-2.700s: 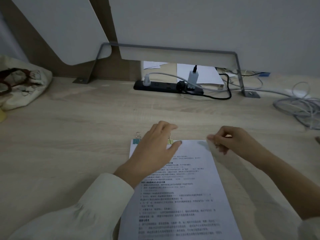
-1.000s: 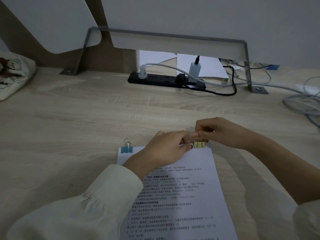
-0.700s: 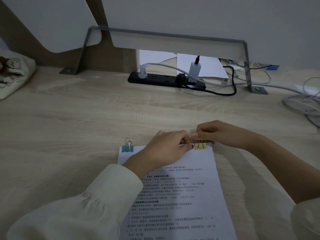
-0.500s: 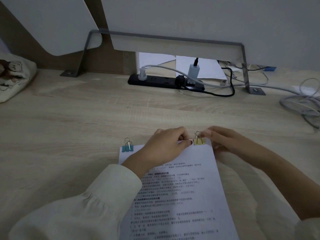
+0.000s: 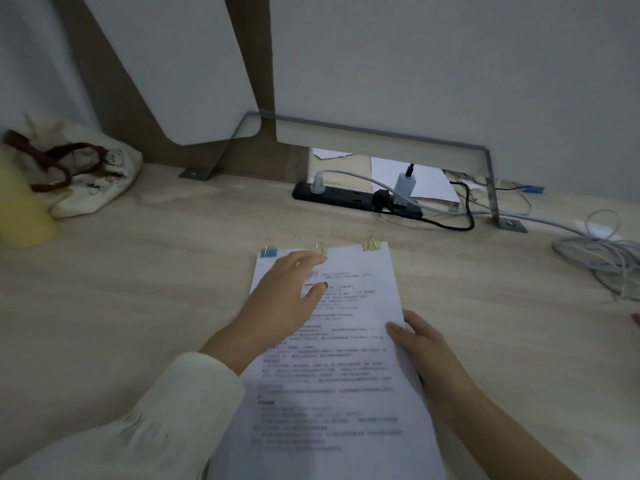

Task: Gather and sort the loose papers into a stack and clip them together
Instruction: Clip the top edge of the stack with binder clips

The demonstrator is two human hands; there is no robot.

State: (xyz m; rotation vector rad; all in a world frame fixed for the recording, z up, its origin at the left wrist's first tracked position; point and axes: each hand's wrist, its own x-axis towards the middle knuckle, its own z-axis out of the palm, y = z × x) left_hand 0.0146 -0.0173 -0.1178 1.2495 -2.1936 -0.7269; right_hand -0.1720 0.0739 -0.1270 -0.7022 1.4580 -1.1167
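Observation:
A stack of printed white papers (image 5: pixel 349 341) lies on the wooden desk in front of me. Three small binder clips sit along its top edge: a blue clip (image 5: pixel 269 252) at the left corner, a yellow clip (image 5: pixel 321 249) in the middle and a yellow clip (image 5: pixel 372 244) at the right corner. My left hand (image 5: pixel 287 299) rests flat on the upper left of the top sheet, fingers spread, fingertips near the middle clip. My right hand (image 5: pixel 420 344) grips the stack's right edge halfway down, thumb on top of the sheet.
A black power strip (image 5: pixel 356 199) with plugs and cables lies at the back under a metal bracket (image 5: pixel 490 181). Coiled grey cables (image 5: pixel 602 258) lie at the right. A cloth bag (image 5: pixel 79 171) and a yellow object (image 5: pixel 20 206) stand at the left.
My right hand let go of the right yellow clip and moved down to the stack's right edge. My left hand opened flat on the sheet. The view tilted up.

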